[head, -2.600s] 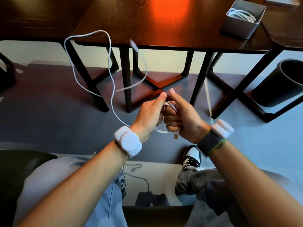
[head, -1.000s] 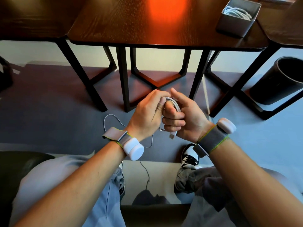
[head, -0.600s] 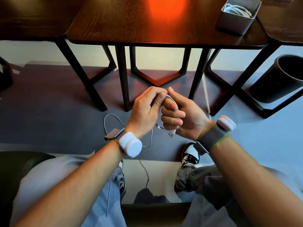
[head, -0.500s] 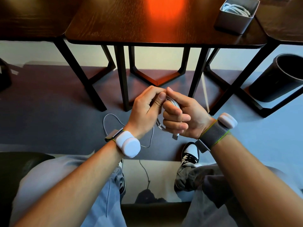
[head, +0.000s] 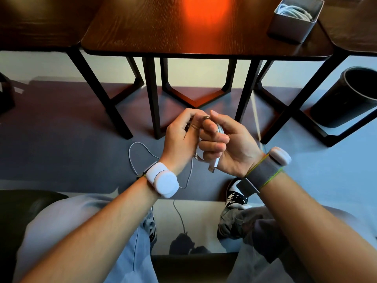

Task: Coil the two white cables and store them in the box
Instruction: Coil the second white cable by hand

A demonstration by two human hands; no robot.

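Dark tabletop [head: 142, 27], box [head: 285, 31] at far right holding 1 coiled cable [head: 293, 10]; below, right grip [head: 230, 148] clenched round 2nd cable [head: 220, 128] to keep its loops, left grip [head: 181, 139] pinching the tail [head: 133, 149], likely to feed it.

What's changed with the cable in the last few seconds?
The loose run of the white cable, earlier draped over the table edge, has been wound in; only a short tail hangs below the left hand. It and the right hand still grip the coil. The box stayed put.
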